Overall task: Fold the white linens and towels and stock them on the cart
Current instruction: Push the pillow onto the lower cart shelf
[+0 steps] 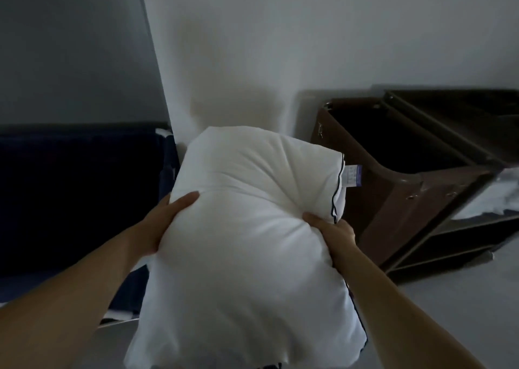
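Dead centre, a white pillow [247,228] is held up, left hand [165,217] and right hand [334,231] with fingers [311,217] dug into its sides, probably for carrying to the cart [407,200] at two o'clock.

A plump white pillow [247,228] blocks the centre, between a dark navy fabric bin [70,194] and a brown panelled cart [393,217]. The cart's upper compartment [393,144] stands open from above.

Arms outstretched, left hand [168,218] around pillow [247,256] edge, right hand [332,228] in a pinch grip on it.
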Demonstrator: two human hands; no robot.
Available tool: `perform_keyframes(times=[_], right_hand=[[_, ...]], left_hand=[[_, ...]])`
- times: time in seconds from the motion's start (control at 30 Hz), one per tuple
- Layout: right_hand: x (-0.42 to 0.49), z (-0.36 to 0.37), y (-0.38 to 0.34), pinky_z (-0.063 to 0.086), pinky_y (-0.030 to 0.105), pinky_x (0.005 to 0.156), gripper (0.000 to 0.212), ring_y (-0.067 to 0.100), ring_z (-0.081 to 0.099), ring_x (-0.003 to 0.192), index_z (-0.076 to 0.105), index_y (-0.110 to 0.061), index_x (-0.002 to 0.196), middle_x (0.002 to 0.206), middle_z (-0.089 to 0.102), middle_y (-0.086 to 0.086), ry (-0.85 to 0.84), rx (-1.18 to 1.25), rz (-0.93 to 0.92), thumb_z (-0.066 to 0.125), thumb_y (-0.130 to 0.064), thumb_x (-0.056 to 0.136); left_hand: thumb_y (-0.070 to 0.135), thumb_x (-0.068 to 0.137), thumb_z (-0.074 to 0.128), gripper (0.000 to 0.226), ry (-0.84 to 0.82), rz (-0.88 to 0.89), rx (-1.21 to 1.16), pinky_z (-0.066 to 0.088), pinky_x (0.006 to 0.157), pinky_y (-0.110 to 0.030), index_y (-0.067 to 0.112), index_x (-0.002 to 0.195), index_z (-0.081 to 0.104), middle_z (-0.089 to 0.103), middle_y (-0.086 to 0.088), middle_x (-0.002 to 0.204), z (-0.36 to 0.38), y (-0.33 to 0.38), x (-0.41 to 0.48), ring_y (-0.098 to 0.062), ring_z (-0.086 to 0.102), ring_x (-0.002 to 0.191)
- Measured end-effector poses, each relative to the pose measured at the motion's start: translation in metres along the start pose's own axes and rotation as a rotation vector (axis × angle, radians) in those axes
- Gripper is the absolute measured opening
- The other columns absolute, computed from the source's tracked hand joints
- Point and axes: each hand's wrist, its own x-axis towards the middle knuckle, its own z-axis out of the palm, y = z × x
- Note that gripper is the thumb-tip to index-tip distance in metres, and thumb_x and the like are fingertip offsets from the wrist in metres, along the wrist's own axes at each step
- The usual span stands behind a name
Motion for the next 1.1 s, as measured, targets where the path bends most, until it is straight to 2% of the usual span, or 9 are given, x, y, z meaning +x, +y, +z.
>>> perform_keyframes(times=[0.1, 0.23, 0.33, 0.43, 0.6, 0.83, 0.93, 1.03, 1.1], right_hand=[[-0.036, -0.025, 0.003, 0.045, 0.018, 0.046, 0.054, 0.012, 0.065, 0.072, 0.061, -0.019, 0.09, 0.088, 0.067, -0.004, 0.028, 0.026, -0.009, 0.095, -0.038, 0.053], [-0.068, -0.068, 0.016, 0.05, 0.022, 0.055, 0.057, 0.02, 0.07, 0.078, 0.067, -0.013, 0.097, 0.091, 0.072, 0.002, 0.07, 0.074, 0.007, 0.096, -0.034, 0.052], [-0.085, -0.109, 0.024, 0.049, 0.019, 0.048, 0.052, 0.017, 0.071, 0.07, 0.067, -0.015, 0.092, 0.083, 0.073, -0.002, 0.108, 0.111, 0.002, 0.096, -0.032, 0.052], [-0.094, -0.158, 0.032, 0.048, 0.019, 0.046, 0.051, 0.015, 0.07, 0.067, 0.066, -0.015, 0.089, 0.079, 0.072, -0.003, 0.152, 0.143, -0.008, 0.096, -0.032, 0.052], [-0.1, -0.26, 0.05, 0.046, 0.018, 0.044, 0.052, 0.013, 0.068, 0.071, 0.065, -0.015, 0.093, 0.083, 0.071, -0.003, 0.207, 0.169, -0.008, 0.095, -0.034, 0.056], [-0.103, -0.438, 0.078, 0.045, 0.017, 0.044, 0.041, 0.01, 0.064, 0.068, 0.063, -0.02, 0.085, 0.079, 0.067, -0.005, 0.311, 0.223, -0.002, 0.094, -0.027, 0.059], [-0.099, -0.504, 0.086, 0.045, 0.017, 0.043, 0.042, 0.013, 0.064, 0.068, 0.063, -0.017, 0.088, 0.082, 0.067, -0.002, 0.367, 0.229, 0.023, 0.093, -0.024, 0.06], [-0.082, -0.556, 0.095, 0.045, 0.018, 0.044, 0.045, 0.015, 0.065, 0.07, 0.063, -0.016, 0.094, 0.084, 0.067, -0.001, 0.399, 0.229, 0.052, 0.093, -0.023, 0.06], [-0.065, -0.584, 0.101, 0.044, 0.02, 0.045, 0.046, 0.015, 0.063, 0.07, 0.062, -0.015, 0.094, 0.083, 0.065, 0.0, 0.427, 0.23, 0.069, 0.093, -0.022, 0.06]], left_hand=[[0.056, 0.08, 0.066, 0.056, -0.054, 0.008, 0.015, 0.051, 0.069, -0.036, 0.04, 0.131, 0.05, 0.066, 0.001, 0.118, 0.007, 0.002, -0.026, -0.024, 0.064, 0.103], [0.06, 0.076, 0.068, 0.064, -0.129, 0.013, 0.039, 0.053, 0.083, -0.044, 0.041, 0.135, 0.049, 0.065, 0.003, 0.123, 0.029, -0.003, -0.051, -0.027, 0.062, 0.111], [0.06, 0.07, 0.073, 0.062, -0.16, 0.049, 0.03, 0.052, 0.08, -0.038, 0.047, 0.127, 0.054, 0.067, 0.008, 0.119, 0.062, -0.004, -0.071, -0.024, 0.061, 0.112], [0.062, 0.067, 0.079, 0.078, -0.203, 0.073, 0.032, 0.051, 0.093, -0.047, 0.04, 0.136, 0.05, 0.065, 0.004, 0.125, 0.103, -0.007, -0.086, -0.026, 0.061, 0.114], [0.056, 0.063, 0.078, 0.072, -0.227, 0.053, 0.046, 0.057, 0.071, -0.036, 0.034, 0.128, 0.057, 0.072, 0.002, 0.112, 0.198, -0.011, -0.116, -0.024, 0.069, 0.099], [0.05, 0.072, 0.074, 0.067, -0.387, 0.019, 0.08, 0.06, 0.075, -0.04, 0.033, 0.134, 0.053, 0.074, 0.002, 0.11, 0.375, -0.033, -0.16, -0.023, 0.072, 0.096], [0.046, 0.074, 0.077, 0.066, -0.417, -0.071, 0.041, 0.053, 0.093, -0.051, 0.029, 0.134, 0.055, 0.07, -0.008, 0.12, 0.443, -0.048, -0.168, -0.032, 0.067, 0.107], [0.049, 0.067, 0.081, 0.072, -0.479, -0.103, 0.047, 0.059, 0.077, -0.039, 0.023, 0.13, 0.06, 0.073, -0.006, 0.112, 0.501, -0.059, -0.165, -0.027, 0.072, 0.099], [0.06, 0.053, 0.088, 0.088, -0.474, -0.117, 0.106, 0.057, 0.079, -0.037, 0.02, 0.127, 0.062, 0.074, -0.004, 0.111, 0.537, -0.067, -0.156, -0.025, 0.071, 0.1]])
